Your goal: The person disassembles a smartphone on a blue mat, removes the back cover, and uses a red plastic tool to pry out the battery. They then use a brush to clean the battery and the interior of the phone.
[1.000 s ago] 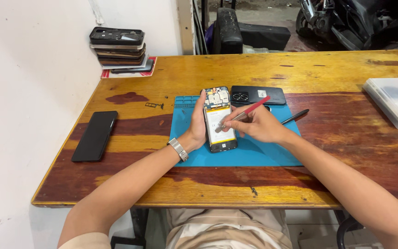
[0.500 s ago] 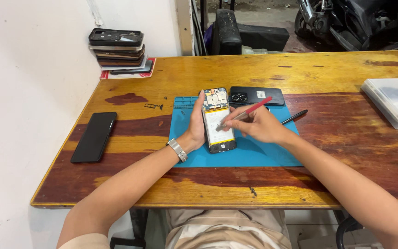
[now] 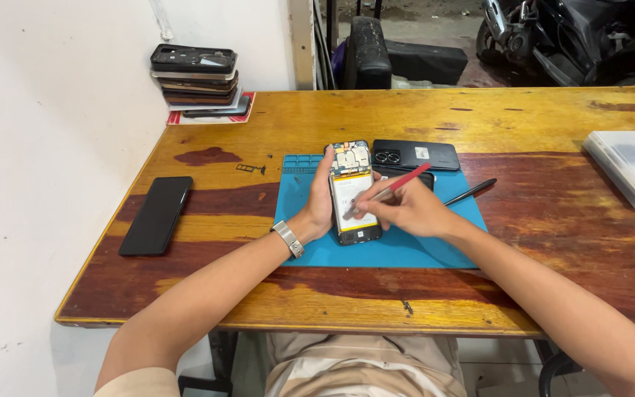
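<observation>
An opened phone (image 3: 352,192) with its back off lies face down on a blue work mat (image 3: 406,246); its white battery and circuit board show. My left hand (image 3: 319,206) grips the phone's left edge and wears a metal wristwatch. My right hand (image 3: 406,209) holds a red-handled screwdriver (image 3: 391,190) like a pen, its tip resting on the battery area. The removed black back cover (image 3: 414,154) lies just beyond the phone at the mat's far edge.
A black pen-like tool (image 3: 470,192) lies on the mat to the right. A black phone (image 3: 157,214) rests on the wooden table at left. A stack of phones (image 3: 196,81) stands in the far left corner. A white box (image 3: 632,167) sits at right.
The tip of the red screwdriver has shifted slightly lower on the phone's battery area. My left hand keeps its hold on the phone.
</observation>
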